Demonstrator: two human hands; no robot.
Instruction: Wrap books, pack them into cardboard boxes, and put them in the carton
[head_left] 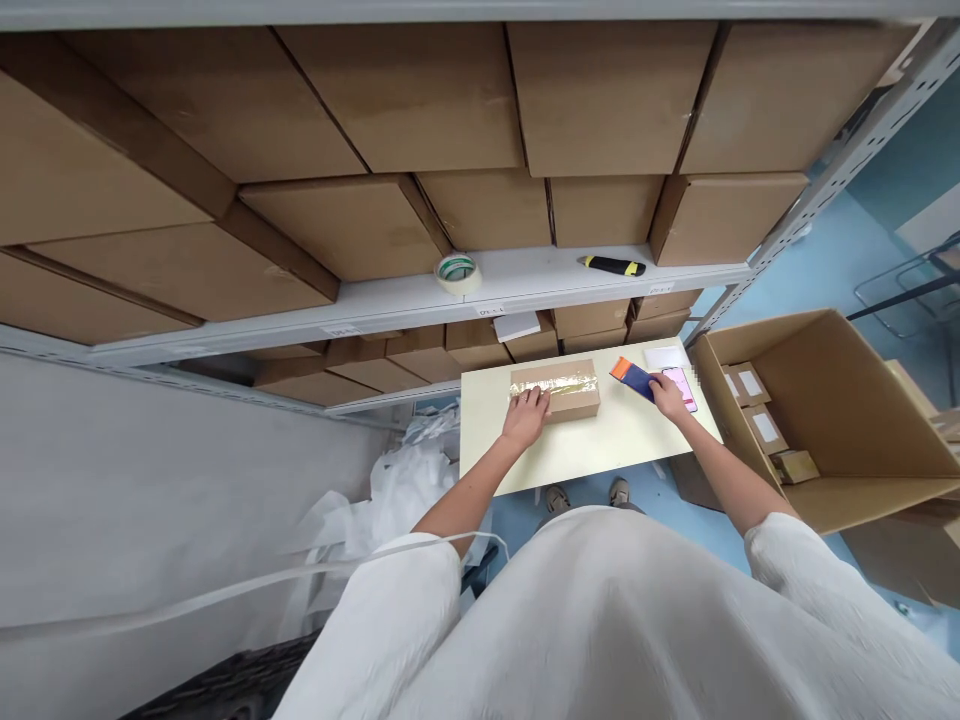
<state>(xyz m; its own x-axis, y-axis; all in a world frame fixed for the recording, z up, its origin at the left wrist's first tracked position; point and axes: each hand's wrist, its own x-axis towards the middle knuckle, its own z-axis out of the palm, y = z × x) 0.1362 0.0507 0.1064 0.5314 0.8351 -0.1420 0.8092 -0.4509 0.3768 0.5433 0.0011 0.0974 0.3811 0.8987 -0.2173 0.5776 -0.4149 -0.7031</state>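
Observation:
On the small cream table (pixel 487 465) lies a closed cardboard box (pixel 574 405), with shiny clear tape along its top. My left hand (pixel 527 415) rests on the box's left part, its fingers stretched over the taped top. To the right of the box, my right hand (pixel 667 395) grips a flat, dark blue item with an orange end (pixel 634 378); its exact kind is unclear. The orange end points left, toward the box. A phone with a lit pink and white screen (pixel 681 386) lies just beyond my right hand.
Cardboard boxes (pixel 405 100) fill the shelves ahead. A tape roll (pixel 457 272) and a yellow-and-black utility knife (pixel 613 265) lie on the shelf edge (pixel 525 275). At right stands a large open carton (pixel 862 400) holding several small boxes. White wrapping material (pixel 412 480) heaps at left.

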